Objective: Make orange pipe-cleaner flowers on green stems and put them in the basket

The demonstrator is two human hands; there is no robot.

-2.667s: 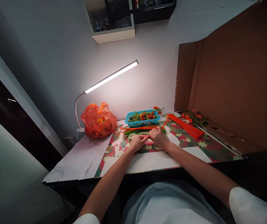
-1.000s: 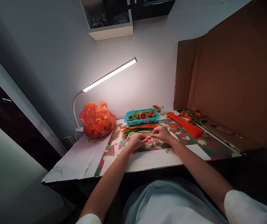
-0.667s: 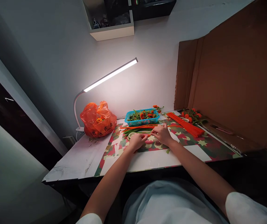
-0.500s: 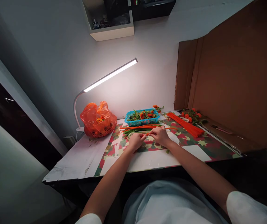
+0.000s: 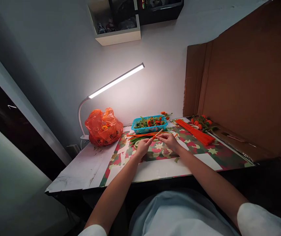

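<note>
My left hand [image 5: 144, 147] is closed in a pinch round a thin pale stick [image 5: 159, 132], which points up and to the right. Orange pipe cleaner [image 5: 154, 137] is coiled on the stick by my left fingertips. Close by on the right, my right hand [image 5: 169, 141] pinches the pipe cleaner, whose loose end shows past my knuckles. Behind both hands lie green pipe cleaners [image 5: 136, 139] and a few orange ones. A roll of pale green tape [image 5: 137, 143] sits beside my left hand, partly covered by it.
A blue basket [image 5: 149, 130] of orange flowers stands at the back. An orange plastic bag [image 5: 103, 129] and a lit lamp [image 5: 117, 81] are to the left. On the right are an orange pipe-cleaner bundle [image 5: 196, 132], orange pompom flowers [image 5: 200, 123] and a cardboard wall [image 5: 243, 91].
The pale stick has come into sight, tilted up between my hands. The orange pipe cleaner's loose end, earlier stretched to the right, is now shorter. Both hands stay close together.
</note>
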